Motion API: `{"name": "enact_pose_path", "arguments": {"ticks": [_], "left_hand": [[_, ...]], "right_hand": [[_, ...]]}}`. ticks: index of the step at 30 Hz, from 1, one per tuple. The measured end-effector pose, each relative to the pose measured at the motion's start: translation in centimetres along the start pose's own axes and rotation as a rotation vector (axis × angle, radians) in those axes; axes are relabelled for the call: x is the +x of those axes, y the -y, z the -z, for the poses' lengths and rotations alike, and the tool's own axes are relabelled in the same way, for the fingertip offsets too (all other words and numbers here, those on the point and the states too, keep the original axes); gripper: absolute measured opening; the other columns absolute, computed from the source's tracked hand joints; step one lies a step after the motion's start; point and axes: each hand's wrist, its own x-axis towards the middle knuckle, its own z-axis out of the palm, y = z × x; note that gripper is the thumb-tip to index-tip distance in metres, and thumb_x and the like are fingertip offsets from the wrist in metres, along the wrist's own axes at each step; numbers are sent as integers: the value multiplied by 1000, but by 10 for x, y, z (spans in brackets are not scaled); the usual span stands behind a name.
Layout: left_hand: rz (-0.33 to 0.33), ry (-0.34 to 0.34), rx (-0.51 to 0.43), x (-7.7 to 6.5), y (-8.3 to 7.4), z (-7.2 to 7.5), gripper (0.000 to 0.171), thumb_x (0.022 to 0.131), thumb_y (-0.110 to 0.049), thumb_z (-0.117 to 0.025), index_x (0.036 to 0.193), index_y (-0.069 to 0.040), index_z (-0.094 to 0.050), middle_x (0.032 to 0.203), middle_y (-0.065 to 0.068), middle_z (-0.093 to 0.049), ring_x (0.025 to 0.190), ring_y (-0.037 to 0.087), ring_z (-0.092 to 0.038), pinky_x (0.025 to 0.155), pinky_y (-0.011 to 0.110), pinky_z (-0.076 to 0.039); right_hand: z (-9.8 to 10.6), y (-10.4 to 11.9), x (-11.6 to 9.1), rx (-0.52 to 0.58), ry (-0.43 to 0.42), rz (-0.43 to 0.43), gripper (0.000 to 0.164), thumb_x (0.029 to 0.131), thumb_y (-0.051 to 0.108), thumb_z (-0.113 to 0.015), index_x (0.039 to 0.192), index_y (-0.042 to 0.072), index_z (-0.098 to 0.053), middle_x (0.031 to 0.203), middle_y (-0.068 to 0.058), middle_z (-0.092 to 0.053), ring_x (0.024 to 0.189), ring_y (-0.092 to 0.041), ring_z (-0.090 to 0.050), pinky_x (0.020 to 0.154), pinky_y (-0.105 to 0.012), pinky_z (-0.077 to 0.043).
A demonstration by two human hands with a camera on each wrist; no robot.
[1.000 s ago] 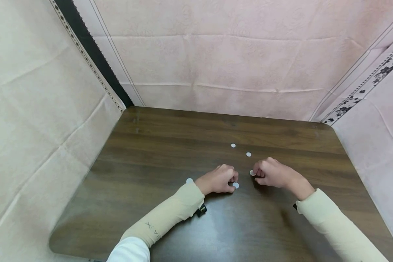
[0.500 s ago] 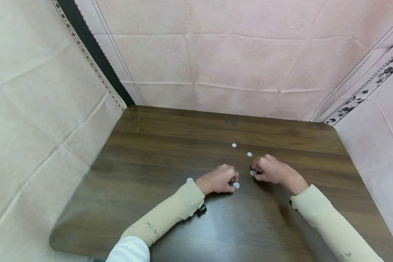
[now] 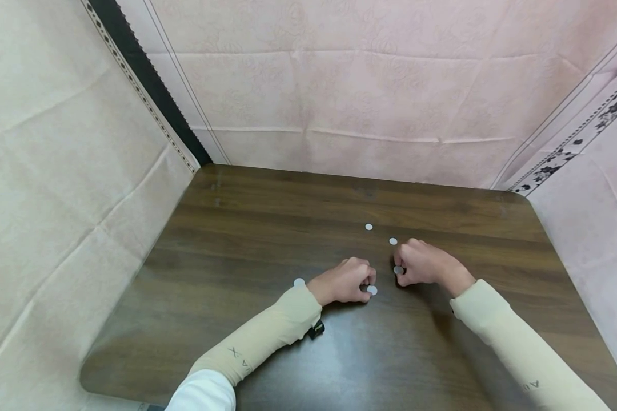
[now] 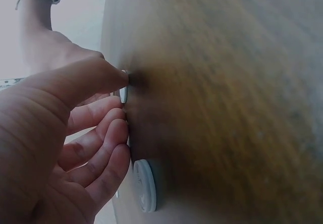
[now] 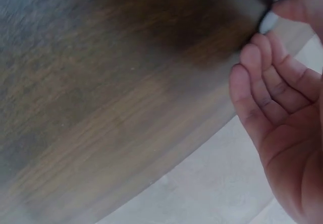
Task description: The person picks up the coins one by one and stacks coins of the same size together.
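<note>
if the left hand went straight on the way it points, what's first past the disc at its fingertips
Probably the white disc held by the right hand, then that hand itself, though depth is hard to judge.

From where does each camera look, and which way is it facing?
Head: worn there, facing forward-down at the table; left hand, right hand and both forearms show.
Left wrist: worn there, facing its own hand and the table; the right hand shows beyond.
Right wrist: worn there, facing its own hand and the table; only that hand shows.
Head and right wrist share the white disc between right thumb and fingers.
</note>
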Motion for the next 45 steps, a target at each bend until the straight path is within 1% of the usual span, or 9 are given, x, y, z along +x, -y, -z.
{"name": "enact_pose_path", "arguments": {"ticks": [2, 4, 7, 10, 13, 17, 26, 39, 45], "left_hand": [[-1, 1, -1, 0, 0, 0, 11, 91, -21, -80, 96, -14, -74, 91, -4, -61, 80, 4, -53, 70, 12, -42], [-1, 2, -2, 0, 0, 0, 11, 91, -21, -80, 96, -14, -74, 91, -3, -61, 81, 4, -53, 71, 12, -42], [-2, 6, 1, 0, -1, 0, 11, 91, -21, -80, 96, -14, -74, 91, -3, -62, 81, 5, -53, 71, 13, -42], [2, 10, 2, 0, -2, 0, 12, 91, -22, -80, 96, -14, -74, 92, -3, -62, 81, 5, -53, 71, 13, -42], [7, 12, 3, 1, -2, -1, 12, 91, -22, -81, 96, -14, -74, 91, -4, -61, 81, 5, -53, 71, 13, -42], [14, 9, 5, 1, -2, -1, 11, 90, -22, -80, 96, -15, -73, 91, -4, -60, 80, 5, -52, 70, 13, -42], [15, 1, 19, 1, -2, -1, 11, 90, -23, -80, 95, -15, -73, 89, -5, -59, 80, 6, -52, 70, 13, -41], [25, 11, 8, 1, -1, -1, 11, 91, -23, -80, 95, -15, -74, 89, -5, -60, 80, 6, -52, 69, 13, -41], [22, 9, 0, 1, -1, 0, 12, 92, -24, -80, 96, -14, -75, 91, -4, -61, 81, 6, -53, 71, 13, -42]], "right_hand": [[-1, 1, 1, -35, -4, -3, 32, 72, 10, -73, 60, 20, -44, 57, 15, -19, 54, -2, -15, 52, -24, -16], [-2, 2, 2, -59, -14, 5, 39, 71, 11, -73, 58, 21, -37, 57, 16, -16, 55, -2, -12, 52, -25, -14], [-3, 3, 1, -73, -26, 7, 38, 70, 13, -74, 59, 22, -39, 56, 17, -18, 54, -2, -14, 51, -24, -15], [-5, 4, -1, -75, -43, 12, 26, 71, 14, -75, 62, 19, -50, 57, 16, -28, 52, -2, -23, 50, -23, -21], [-5, 6, -3, -85, -71, 26, 13, 71, 16, -76, 71, 15, -63, 61, 13, -47, 53, 0, -38, 50, -21, -35], [-5, 11, -6, -93, -96, 47, 12, 72, 17, -77, 79, 12, -69, 70, 7, -63, 56, -1, -50, 56, -22, -47], [-7, 20, -10, -73, -113, 57, 13, 72, 17, -77, 80, 12, -68, 67, 10, -60, 54, 0, -49, 53, -21, -45], [-10, 30, -14, -64, -121, 61, 13, 73, 17, -78, 79, 14, -67, 66, 13, -56, 55, 0, -47, 54, -20, -44], [-15, 35, -14, -53, -146, 66, 12, 71, 16, -77, 78, 14, -67, 65, 13, -56, 54, 2, -44, 52, -19, -42]]}}
